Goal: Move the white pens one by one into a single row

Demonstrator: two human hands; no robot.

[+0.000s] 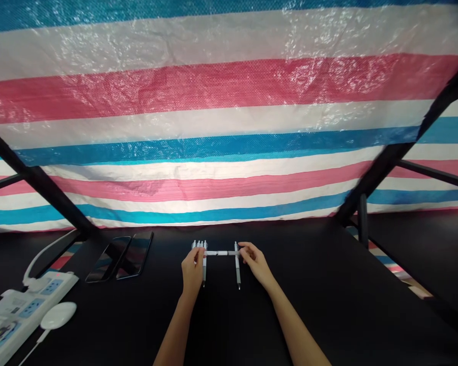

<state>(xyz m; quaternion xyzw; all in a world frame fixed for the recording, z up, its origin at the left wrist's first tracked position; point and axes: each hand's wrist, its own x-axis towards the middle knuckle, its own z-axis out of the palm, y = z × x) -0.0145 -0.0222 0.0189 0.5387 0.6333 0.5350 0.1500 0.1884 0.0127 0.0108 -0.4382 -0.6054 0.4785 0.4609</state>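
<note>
A white and grey pen [222, 252] is held level between my two hands. My left hand [193, 267] pinches its left end, and my right hand [254, 261] pinches its grey right end. Under and behind my left hand lie several white pens [199, 244] side by side, their tops showing past my fingers and the rest partly hidden. Another pen [237, 272] lies on the black table just left of my right hand, its tip toward me.
Two dark phones [109, 259] [135, 255] lie on the table [229, 325] at the left. A white power strip [30, 310] and a white round mouse-like device [58, 315] with a cable are at the far left. Black frame bars and a striped sheet [213, 86] stand behind.
</note>
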